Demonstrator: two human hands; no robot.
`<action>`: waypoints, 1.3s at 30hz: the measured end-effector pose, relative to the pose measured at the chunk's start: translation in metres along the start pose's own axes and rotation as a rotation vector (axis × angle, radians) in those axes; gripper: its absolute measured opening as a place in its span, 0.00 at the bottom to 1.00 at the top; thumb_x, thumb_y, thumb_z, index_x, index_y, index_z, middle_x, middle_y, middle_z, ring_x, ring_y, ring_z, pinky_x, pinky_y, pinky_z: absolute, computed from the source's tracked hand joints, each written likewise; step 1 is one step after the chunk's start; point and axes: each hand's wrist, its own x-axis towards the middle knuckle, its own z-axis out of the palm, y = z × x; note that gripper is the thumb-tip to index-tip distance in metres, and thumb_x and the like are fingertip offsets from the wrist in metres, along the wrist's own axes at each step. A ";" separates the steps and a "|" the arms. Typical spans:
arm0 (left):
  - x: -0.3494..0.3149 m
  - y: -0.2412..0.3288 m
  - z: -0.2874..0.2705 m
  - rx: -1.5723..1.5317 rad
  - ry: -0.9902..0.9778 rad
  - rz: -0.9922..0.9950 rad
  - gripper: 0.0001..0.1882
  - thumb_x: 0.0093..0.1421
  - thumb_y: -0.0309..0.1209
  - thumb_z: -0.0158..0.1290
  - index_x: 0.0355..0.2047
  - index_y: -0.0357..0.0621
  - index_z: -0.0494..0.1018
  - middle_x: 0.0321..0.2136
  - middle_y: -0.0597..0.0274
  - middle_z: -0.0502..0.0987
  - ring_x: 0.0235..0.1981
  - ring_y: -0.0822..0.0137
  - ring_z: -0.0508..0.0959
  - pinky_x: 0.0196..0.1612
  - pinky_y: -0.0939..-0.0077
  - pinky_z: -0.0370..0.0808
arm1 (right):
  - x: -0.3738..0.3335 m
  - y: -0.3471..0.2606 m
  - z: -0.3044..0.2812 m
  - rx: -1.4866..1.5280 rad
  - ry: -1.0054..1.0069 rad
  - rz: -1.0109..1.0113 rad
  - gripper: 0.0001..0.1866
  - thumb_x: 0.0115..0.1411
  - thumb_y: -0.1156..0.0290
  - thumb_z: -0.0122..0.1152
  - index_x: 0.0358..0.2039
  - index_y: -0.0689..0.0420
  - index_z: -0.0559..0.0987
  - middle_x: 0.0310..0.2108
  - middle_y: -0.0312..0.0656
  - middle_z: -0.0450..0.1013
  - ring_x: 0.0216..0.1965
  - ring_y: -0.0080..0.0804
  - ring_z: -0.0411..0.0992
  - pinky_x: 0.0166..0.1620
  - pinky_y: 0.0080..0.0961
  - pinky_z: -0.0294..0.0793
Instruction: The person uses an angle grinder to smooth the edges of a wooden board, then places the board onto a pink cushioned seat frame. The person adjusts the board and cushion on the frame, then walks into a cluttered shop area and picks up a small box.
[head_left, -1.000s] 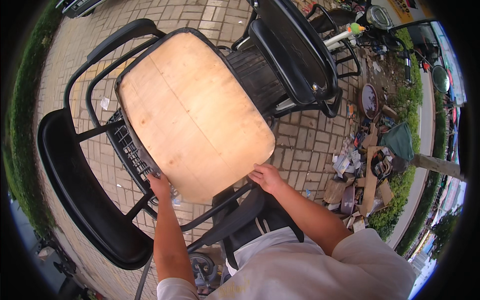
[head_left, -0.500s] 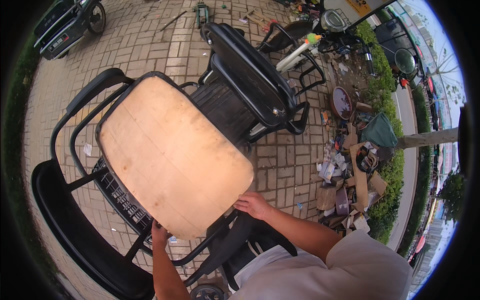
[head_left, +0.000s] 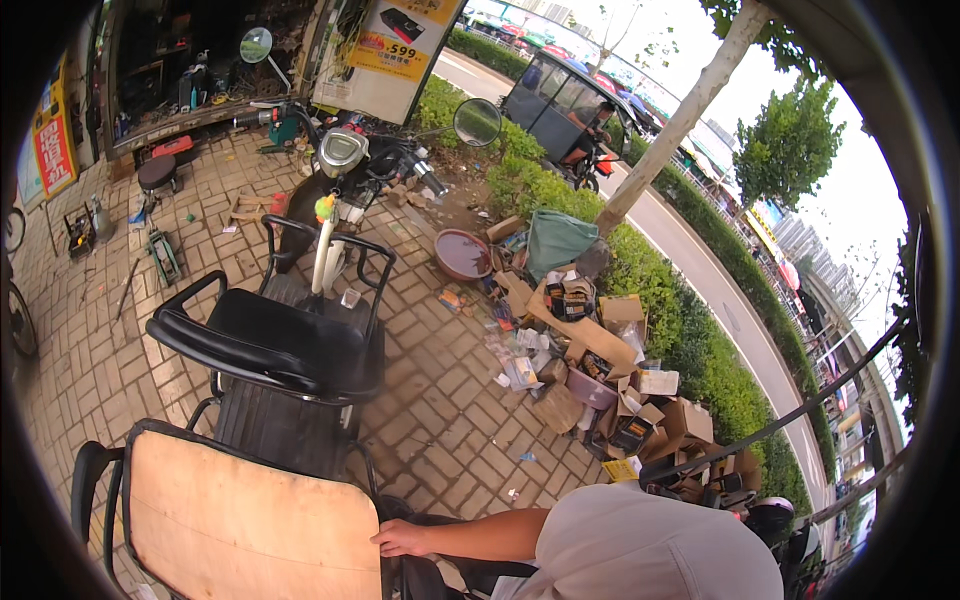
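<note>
A plywood seat board [head_left: 250, 510] with a black rim lies bare wood side up over the rear frame of a black three-wheeled scooter, at the lower left. My right hand [head_left: 403, 538] holds its right edge, fingers bent over the rim and the arm stretched from the right. Out of view is my left hand. In front of the board stands the scooter's black padded front seat [head_left: 275, 340], with a dark ribbed footboard [head_left: 285, 420] between the two. Beside the board's left end curves a black armrest [head_left: 88, 490].
Ahead are the scooter's handlebar and headlight [head_left: 343, 150]. A heap of cardboard boxes and litter [head_left: 600, 370] lies to the right, by a basin of water [head_left: 463, 255] and a hedge [head_left: 690, 350]. A green metal jack [head_left: 162, 255] and a round stool [head_left: 158, 172] stand at the left.
My view has swung up and to the right, so the board now sits lower in it. My left hand has gone out of view. The right hand is still at the board's edge.
</note>
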 end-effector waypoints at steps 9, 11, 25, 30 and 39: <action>-0.012 0.026 0.048 -0.105 -0.082 -0.138 0.13 0.64 0.29 0.49 0.49 0.44 0.69 0.35 0.55 0.78 0.30 0.63 0.75 0.31 0.73 0.75 | 0.019 -0.004 0.005 -0.044 0.013 0.005 0.13 0.59 0.66 0.64 0.43 0.55 0.76 0.46 0.36 0.75 0.47 0.29 0.73 0.53 0.29 0.73; -0.029 0.012 0.027 -0.271 -0.082 -0.249 0.10 0.64 0.28 0.49 0.45 0.43 0.72 0.32 0.57 0.79 0.27 0.66 0.75 0.30 0.76 0.75 | 0.012 0.005 0.020 -0.014 -0.013 0.035 0.12 0.60 0.68 0.64 0.43 0.55 0.77 0.45 0.37 0.75 0.48 0.29 0.73 0.55 0.30 0.72; -0.070 0.028 0.043 -0.264 0.079 -0.442 0.12 0.60 0.34 0.58 0.37 0.37 0.74 0.28 0.56 0.80 0.29 0.62 0.82 0.32 0.70 0.81 | -0.015 -0.016 0.015 -0.068 -0.065 -0.040 0.11 0.63 0.72 0.58 0.45 0.59 0.76 0.48 0.43 0.74 0.52 0.39 0.71 0.58 0.37 0.69; -0.071 0.026 0.049 -0.280 0.071 -0.432 0.10 0.60 0.31 0.56 0.36 0.35 0.73 0.28 0.55 0.80 0.29 0.60 0.82 0.30 0.71 0.81 | -0.015 -0.019 0.013 -0.104 -0.053 -0.062 0.12 0.63 0.71 0.57 0.47 0.59 0.75 0.50 0.42 0.73 0.54 0.39 0.70 0.59 0.38 0.67; -0.060 0.010 0.051 -0.267 0.011 -0.382 0.08 0.55 0.28 0.56 0.31 0.35 0.75 0.23 0.60 0.76 0.18 0.70 0.71 0.18 0.83 0.57 | -0.012 -0.020 0.010 -0.176 0.016 -0.120 0.13 0.63 0.72 0.59 0.47 0.63 0.74 0.47 0.44 0.75 0.52 0.38 0.72 0.56 0.37 0.71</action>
